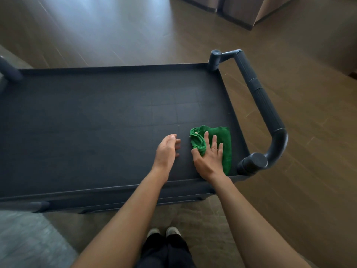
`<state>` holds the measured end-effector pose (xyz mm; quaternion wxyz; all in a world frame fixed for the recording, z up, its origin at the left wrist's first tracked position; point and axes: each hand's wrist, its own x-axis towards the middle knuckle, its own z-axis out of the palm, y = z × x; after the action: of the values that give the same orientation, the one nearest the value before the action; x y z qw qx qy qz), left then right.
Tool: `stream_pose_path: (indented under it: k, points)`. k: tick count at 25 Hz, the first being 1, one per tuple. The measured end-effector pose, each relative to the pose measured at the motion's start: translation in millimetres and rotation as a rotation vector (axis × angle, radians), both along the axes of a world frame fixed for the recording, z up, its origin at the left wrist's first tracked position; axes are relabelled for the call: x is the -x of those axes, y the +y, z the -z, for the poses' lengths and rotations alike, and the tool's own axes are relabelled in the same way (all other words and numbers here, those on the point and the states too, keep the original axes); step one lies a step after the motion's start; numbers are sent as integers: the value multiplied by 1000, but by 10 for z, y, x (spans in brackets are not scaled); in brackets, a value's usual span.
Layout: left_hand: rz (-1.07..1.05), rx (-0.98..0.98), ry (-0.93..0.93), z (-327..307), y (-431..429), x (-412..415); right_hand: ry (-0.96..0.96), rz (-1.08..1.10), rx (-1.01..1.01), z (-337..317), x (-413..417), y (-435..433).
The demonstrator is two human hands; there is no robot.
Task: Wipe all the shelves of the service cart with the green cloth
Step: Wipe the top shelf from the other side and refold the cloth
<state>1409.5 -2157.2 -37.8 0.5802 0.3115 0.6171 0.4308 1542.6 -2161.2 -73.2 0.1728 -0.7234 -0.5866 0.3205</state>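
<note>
Right of centre, the cloth (226, 141) lay on the cart's top shelf (96, 122), the right hand (209, 158) pressing it with flat fingers; the left hand (167, 149) rested loose, empty. Soft and light, it would likely bunch; best held mid-cloth.

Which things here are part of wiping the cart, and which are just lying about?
Part of the job: green cloth; right hand pressing on it; the cart's top shelf.
Just around: left hand, holding nothing, beside the cloth; cart handle; wooden floor; shoes.
</note>
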Motion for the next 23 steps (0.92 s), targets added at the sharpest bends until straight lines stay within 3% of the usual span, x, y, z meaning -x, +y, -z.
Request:
stream_pose_path:
  k: [13,23]
  points:
    - [-162,13,-1,60,-76,872,-145,-176,-31,9,913,-126]
    - [-129,27,-28,-5,-191,1978,-80,-255,-41,-36,2267,-259]
